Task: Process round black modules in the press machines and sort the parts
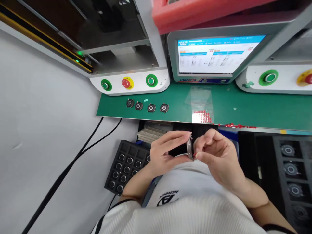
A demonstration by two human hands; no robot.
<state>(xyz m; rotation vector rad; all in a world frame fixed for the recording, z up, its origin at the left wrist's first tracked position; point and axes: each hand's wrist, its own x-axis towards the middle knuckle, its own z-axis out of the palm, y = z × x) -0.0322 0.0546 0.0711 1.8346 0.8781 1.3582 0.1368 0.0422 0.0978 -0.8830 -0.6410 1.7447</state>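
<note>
Head view: left hand (162, 152) and right hand (219, 159) close together above the lap, both nearly closed, fingertips pinching a narrow silver metal part (189, 148) held on edge between them. A tiny red speck at the right fingertips (198, 152), too small to identify. Nearby, a black tray of round parts (126, 165) at lower left, another black tray (290, 169) at right, and loose red pieces (240, 126) along the edge of the green surface (255, 107).

Likely risks: a slip from so small a pinch, with the silver part dropping into the dark gap below the surface; loose red pieces brushed off the edge by a wrist or sleeve; a tiny red piece lost between the fingertips.
</note>
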